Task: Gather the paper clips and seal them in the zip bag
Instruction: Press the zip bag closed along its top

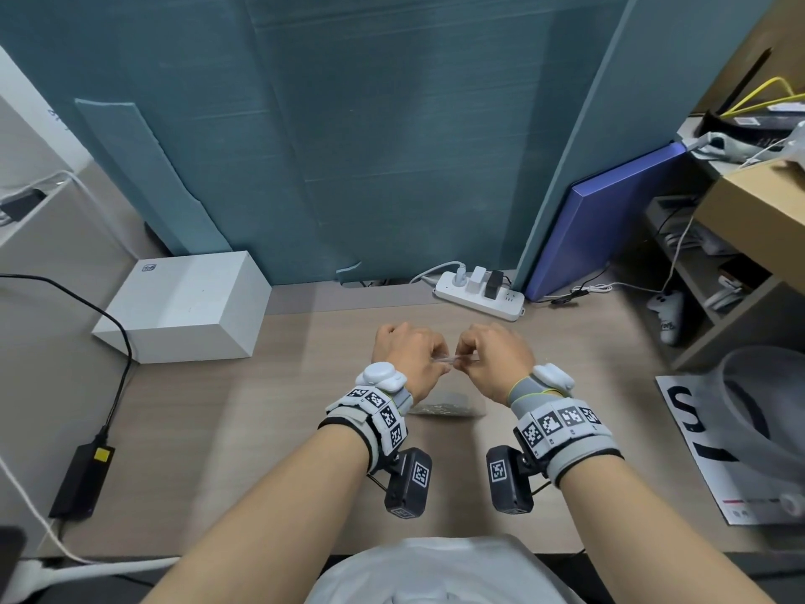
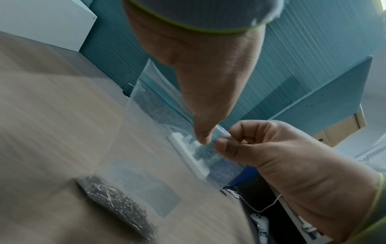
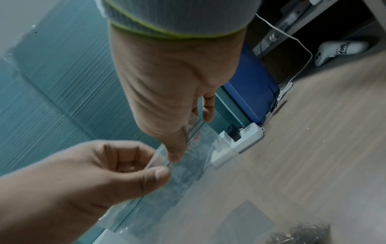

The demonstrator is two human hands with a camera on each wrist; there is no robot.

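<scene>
While both hands were raised above the wooden desk, they held the top strip of a clear zip bag between them. The left hand pinched the strip between thumb and curled fingers, and the right hand pinched it the same way just beside it, the two thumbs nearly touching at the middle of the strip.

Judging from this grip, the seal could fail in a few ways. If the fingers pressed only at the centre, the ends of the zip track might stay unjoined and leave a gap. If the two ridges were misaligned, the track could seem closed but spring apart. The weight of the contents could also tug the thin plastic out of the pinch. Whether the track was already pressed together could not be told.

The bag was transparent and slightly frosted, with a pale rectangular patch on its lower face, and it hung from the hands with its bottom at or near the desk, just in front of the wrists. The paper clips lay inside as a dense grey, wiry heap settled along the bottom edge. No loose clips could be made out on the desk.
</scene>
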